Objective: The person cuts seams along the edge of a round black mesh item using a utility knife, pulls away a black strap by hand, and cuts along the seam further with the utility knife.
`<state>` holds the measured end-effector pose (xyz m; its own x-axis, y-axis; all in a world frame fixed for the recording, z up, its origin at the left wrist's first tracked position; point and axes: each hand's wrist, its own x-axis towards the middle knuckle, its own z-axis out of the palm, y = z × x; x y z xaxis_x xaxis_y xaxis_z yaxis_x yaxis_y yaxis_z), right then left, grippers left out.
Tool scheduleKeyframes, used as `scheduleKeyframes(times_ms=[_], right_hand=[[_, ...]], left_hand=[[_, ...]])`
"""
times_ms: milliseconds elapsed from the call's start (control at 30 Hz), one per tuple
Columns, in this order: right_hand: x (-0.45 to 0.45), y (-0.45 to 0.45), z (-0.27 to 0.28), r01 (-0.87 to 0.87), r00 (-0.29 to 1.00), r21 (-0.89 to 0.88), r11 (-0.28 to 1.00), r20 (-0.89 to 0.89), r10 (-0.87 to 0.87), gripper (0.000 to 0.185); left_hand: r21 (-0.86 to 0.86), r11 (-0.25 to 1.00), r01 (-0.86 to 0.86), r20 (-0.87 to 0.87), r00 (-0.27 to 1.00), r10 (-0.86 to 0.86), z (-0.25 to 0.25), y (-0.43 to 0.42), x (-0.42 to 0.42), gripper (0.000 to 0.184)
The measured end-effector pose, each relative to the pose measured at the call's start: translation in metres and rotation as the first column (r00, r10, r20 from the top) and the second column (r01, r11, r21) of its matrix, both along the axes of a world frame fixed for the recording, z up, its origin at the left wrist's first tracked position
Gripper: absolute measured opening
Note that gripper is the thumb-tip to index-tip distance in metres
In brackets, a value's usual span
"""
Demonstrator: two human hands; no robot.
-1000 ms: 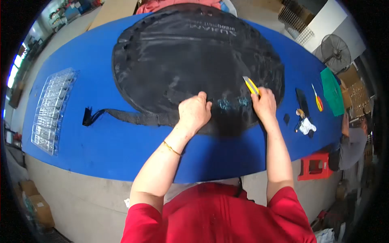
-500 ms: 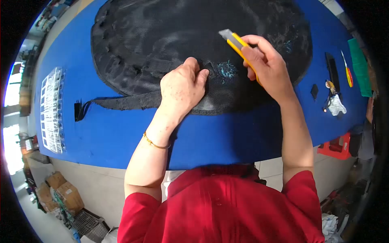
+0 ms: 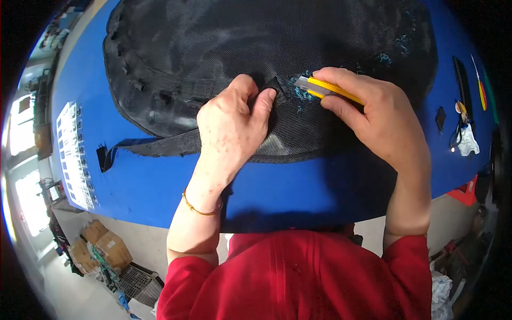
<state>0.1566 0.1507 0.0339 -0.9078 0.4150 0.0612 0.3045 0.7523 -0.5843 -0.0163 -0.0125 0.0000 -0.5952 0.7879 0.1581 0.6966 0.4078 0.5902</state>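
Observation:
Black mesh fabric (image 3: 320, 42) with a bound edge lies spread on the blue table. My left hand (image 3: 229, 120) is closed, thumb and fingers pinching a fold of it near the middle. From under that hand a frayed black strip (image 3: 160, 145) runs out to the left. In my right hand (image 3: 381, 106) is a yellow utility knife (image 3: 336, 90), its blade pointing left, close over a patch of blue thread bits (image 3: 304, 88) on the mesh. Whether the blade touches the mesh, I cannot tell.
A clear plastic tray (image 3: 74, 154) lies at the table's left. On the right are a red-and-yellow handled tool (image 3: 482, 95), a long black piece (image 3: 462, 80), a small black piece (image 3: 440, 118) and a white crumpled scrap (image 3: 468, 141). Cardboard boxes (image 3: 106, 245) stand on the floor.
My right hand has lowered the knife from above the mesh to the blue thread patch, turning the blade flatter. The left hand keeps its pinch. The view has shifted slightly.

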Motion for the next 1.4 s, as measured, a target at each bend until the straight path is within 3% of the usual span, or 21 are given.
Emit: scheduleKeyframes(times_ms=[167,267,333,467,533,833,1400], right_hand=[[-0.001,-0.004,0.002,0.042,0.991,0.027,0.999,0.125,-0.045,0.037],[-0.002,-0.002,0.001,0.022,0.999,0.1,0.995,0.025,-0.024,0.037],[-0.004,-0.003,0.0,0.02,0.973,0.011,1.0,-0.232,-0.017,0.038],[-0.001,-0.013,0.003,0.034,0.989,-0.018,0.999,-0.145,-0.036,0.038],[-0.003,-0.016,0.007,0.047,0.999,-0.023,0.999,-0.011,-0.047,0.038],[-0.007,-0.023,0.004,0.073,0.997,0.077,0.994,-0.026,-0.071,0.037],[-0.007,-0.027,-0.003,0.07,0.997,0.093,0.993,-0.024,-0.069,0.035]], left_hand=[[-0.051,0.998,0.025,0.015,1.0,-0.024,0.01,-0.001,0.0,0.03],[-0.041,0.999,0.01,0.047,0.999,-0.008,0.008,0.0,0.0,0.029],[-0.049,0.999,0.005,0.056,0.998,-0.003,0.009,0.0,0.001,0.028],[-0.058,0.998,-0.004,0.051,0.999,0.006,0.011,0.001,0.003,0.026],[-0.055,0.998,0.004,0.048,0.999,-0.002,0.01,0.001,0.002,0.026],[-0.035,0.999,0.009,0.049,0.999,-0.008,0.008,0.001,0.002,0.024],[-0.02,1.0,0.015,0.021,1.0,-0.015,0.006,0.001,0.002,0.022]])
